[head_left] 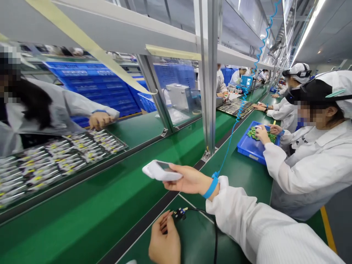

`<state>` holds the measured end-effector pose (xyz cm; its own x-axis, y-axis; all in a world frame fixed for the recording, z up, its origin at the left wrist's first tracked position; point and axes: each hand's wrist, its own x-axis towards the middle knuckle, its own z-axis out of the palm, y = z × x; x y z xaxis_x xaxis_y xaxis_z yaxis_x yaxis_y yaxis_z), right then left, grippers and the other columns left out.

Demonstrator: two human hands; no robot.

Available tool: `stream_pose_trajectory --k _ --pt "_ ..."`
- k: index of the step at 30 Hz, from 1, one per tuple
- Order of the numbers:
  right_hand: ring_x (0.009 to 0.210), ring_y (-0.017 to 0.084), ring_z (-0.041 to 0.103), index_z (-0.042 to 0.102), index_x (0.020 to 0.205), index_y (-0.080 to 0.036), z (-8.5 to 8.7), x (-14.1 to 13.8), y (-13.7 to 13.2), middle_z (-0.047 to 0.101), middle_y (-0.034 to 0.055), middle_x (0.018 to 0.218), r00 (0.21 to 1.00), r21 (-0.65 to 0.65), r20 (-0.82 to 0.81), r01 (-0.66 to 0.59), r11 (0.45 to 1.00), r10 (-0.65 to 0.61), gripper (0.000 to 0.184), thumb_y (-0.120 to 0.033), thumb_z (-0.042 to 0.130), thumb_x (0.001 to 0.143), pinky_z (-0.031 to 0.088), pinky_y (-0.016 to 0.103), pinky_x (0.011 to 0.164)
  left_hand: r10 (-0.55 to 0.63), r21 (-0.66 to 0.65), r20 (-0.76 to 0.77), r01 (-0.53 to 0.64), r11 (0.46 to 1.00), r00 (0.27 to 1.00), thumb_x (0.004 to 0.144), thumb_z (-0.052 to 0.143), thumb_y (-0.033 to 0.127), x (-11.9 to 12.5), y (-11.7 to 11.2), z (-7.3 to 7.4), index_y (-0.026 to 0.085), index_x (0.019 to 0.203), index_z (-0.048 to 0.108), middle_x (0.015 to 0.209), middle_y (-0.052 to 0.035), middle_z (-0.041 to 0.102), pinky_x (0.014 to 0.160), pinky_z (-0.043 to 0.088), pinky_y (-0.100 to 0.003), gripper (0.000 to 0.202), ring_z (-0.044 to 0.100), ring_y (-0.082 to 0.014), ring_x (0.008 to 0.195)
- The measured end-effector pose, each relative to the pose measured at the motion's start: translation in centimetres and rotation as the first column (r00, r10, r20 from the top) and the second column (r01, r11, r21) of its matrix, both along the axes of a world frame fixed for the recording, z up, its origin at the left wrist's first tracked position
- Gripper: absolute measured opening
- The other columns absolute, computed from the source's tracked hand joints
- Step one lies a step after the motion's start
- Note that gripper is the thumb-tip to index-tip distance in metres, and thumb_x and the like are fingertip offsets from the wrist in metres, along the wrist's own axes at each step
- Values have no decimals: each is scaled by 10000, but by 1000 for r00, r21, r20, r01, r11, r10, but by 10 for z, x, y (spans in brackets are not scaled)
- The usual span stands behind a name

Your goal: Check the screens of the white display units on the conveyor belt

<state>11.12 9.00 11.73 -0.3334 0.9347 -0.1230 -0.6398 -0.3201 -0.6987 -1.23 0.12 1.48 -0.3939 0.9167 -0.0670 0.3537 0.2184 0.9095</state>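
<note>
Reaching out over the green conveyor belt, my right hand is closed around a white handheld device with a dark screen on its upper face. A blue wrist strap with a coiled blue cord sits on that wrist. Lower down, above the green bench top, my left hand is closed, thumb and fingers pinched at a small black connector. From this connector a black cable runs right and down. The exact fingertip contact is partly hidden.
A metal post rises beyond my right hand. Across the belt, a person's hand rests near a tray of packed silvery parts. At right, a co-worker handles green pieces over a blue tray.
</note>
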Motion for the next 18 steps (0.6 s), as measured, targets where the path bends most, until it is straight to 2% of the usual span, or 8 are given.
stream_pose_trajectory --k 2,4,7,11,15,18 --pt "691 119 638 603 959 -194 7 2 -4 649 -20 778 1000 6 -21 -6 1000 6 404 -482 764 726 506 183 532 6 2 10 -6 1000 1000 674 479 528 0 0 0 236 923 636 898 -40 696 781 478 -371 415 639 -228 777" --pt "699 123 648 600 985 -211 16 5 -10 658 -26 834 1000 67 -14 12 998 -11 426 -484 769 705 513 181 513 8 7 15 -8 1000 1000 667 477 535 0 0 -1 234 918 636 902 -44 696 813 481 -388 423 640 -232 788" --pt "765 132 649 586 981 -227 29 10 -22 649 -32 924 998 173 -8 59 983 -59 458 -511 780 678 580 254 595 -4 9 7 4 1000 1000 661 478 548 0 0 -2 235 910 635 906 -45 695 834 485 -406 430 641 -237 791" --pt "867 179 650 541 1104 -244 45 15 -36 628 11 1072 991 270 74 86 959 -110 603 -559 784 651 613 352 668 -5 6 -12 5 1000 1000 662 473 572 -1 1 -4 237 906 637 897 -44 694 822 491 -420 445 643 -242 775" --pt "932 201 646 478 1168 -260 51 16 -44 601 28 1162 962 328 188 127 936 -196 552 -523 707 741 618 396 725 -9 32 6 9 999 1000 679 470 583 0 -2 -5 224 919 641 890 -52 700 826 497 -415 464 650 -242 784" --pt "956 200 639 465 1177 -269 52 15 -46 594 22 1178 948 337 216 152 929 -234 505 -495 667 772 617 379 724 -31 53 61 28 998 998 706 473 566 2 -5 -5 212 927 643 893 -62 713 796 510 -389 451 659 -234 790"
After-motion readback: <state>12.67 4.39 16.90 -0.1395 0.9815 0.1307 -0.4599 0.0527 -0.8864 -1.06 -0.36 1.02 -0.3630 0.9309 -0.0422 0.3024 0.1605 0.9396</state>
